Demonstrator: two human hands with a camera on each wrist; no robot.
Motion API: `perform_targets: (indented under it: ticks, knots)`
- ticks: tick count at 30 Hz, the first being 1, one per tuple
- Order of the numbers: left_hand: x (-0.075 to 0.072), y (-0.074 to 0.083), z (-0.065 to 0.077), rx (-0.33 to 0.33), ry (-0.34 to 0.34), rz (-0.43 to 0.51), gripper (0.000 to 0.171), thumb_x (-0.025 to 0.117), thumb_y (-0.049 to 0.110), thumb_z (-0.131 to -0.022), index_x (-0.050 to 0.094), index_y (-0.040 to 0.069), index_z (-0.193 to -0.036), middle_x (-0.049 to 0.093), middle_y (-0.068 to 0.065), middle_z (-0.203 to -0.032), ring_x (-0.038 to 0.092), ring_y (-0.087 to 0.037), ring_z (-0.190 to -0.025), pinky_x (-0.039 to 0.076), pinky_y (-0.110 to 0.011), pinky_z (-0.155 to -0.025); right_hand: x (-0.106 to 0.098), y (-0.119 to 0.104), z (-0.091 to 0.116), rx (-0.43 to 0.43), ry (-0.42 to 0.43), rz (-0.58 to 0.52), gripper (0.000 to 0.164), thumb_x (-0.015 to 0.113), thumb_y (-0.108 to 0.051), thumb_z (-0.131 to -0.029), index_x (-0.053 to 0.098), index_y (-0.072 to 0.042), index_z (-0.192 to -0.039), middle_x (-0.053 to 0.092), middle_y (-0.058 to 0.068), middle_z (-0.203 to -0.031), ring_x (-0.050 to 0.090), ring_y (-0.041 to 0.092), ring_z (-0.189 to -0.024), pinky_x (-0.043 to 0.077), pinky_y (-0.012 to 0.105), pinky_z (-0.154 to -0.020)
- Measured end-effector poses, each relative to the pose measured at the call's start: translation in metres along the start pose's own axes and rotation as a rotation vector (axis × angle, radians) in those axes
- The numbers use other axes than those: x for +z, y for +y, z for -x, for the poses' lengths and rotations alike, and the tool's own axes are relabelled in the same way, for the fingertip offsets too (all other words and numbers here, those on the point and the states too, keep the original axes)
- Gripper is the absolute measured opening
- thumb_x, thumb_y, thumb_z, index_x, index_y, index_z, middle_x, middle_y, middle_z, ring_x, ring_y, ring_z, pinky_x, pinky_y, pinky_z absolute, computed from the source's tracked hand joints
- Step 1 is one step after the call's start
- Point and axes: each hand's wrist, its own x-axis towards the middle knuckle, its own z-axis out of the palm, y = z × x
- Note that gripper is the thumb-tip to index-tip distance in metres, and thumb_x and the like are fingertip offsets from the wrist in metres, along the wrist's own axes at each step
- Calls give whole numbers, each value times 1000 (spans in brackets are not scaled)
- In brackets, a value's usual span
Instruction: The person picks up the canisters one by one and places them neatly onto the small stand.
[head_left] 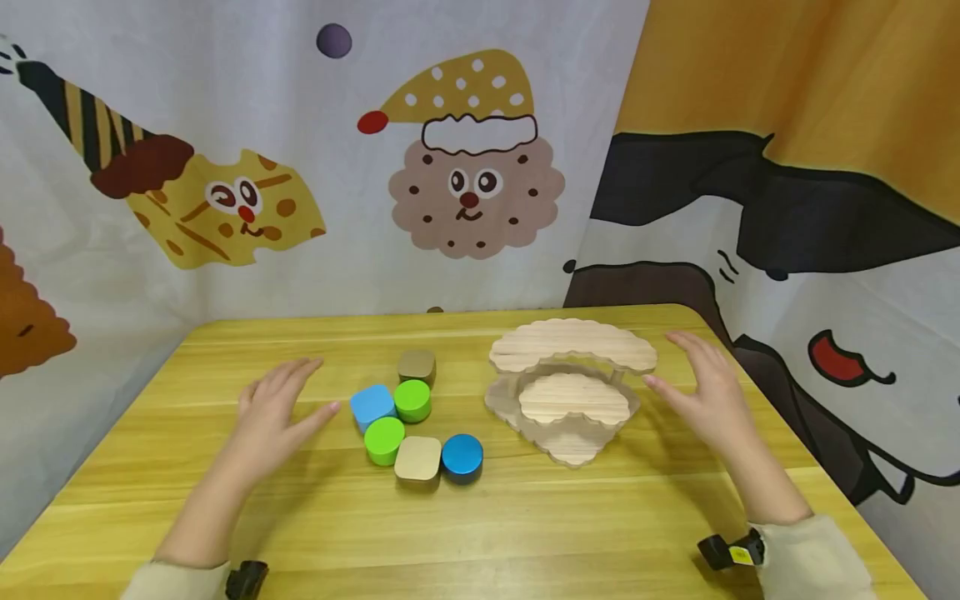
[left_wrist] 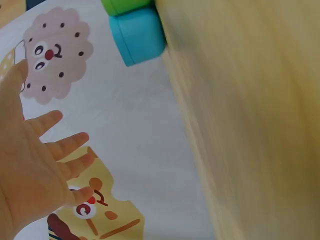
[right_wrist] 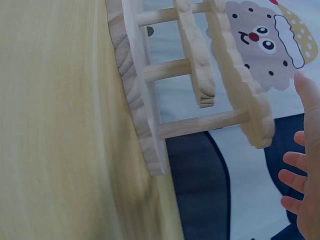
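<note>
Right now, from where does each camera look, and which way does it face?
Head: worn on the head, it looks forward and down at the table, wooden stand and curtain; left hand, right hand and forearms show.
Left wrist: on that wrist, it looks across the table to the curtain, a blue block at the top; the left hand shows.
Right wrist: on that wrist, it looks at the wooden stand, curtain behind; the right hand shows.
Shared: the wooden stand shows in both the head and right wrist views.
</note>
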Motion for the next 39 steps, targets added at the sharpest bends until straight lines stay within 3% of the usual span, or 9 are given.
perform_targets:
  ticks: [8,17,28,39]
  knots:
    - [9,1,-5,-65,-67,163,66,58,39,-96,34,5,-147,34,-25,-146,26,-48,-133,10,-70,-100,13,7,1,54,35,-44,66,75,-31,-84,48,0,-136,47,24,-133,40,46,-119,28,64,-95]
    - [22,-7,-11,-138,-175,293,66,56,37,-97,34,0,-147,33,-26,-147,26,-46,-134,23,-64,-103,25,7,-1,108,31,-37,65,73,-34,-85,50,2,-133,50,24,-127,43,42,-113,32,61,-90]
    - [32,-17,-13,-176,-209,368,64,56,34,-97,33,0,-146,40,-25,-142,32,-45,-131,27,-65,-99,38,1,-3,153,141,3,67,77,-40,-80,54,4,-126,57,23,-110,47,39,-101,27,54,-91]
    - [41,-20,-13,-177,-237,424,65,58,36,-96,35,-1,-145,42,-25,-141,35,-44,-129,29,-65,-98,46,-10,-3,232,132,-22,70,77,-40,-80,53,6,-127,56,22,-108,47,38,-98,29,53,-88]
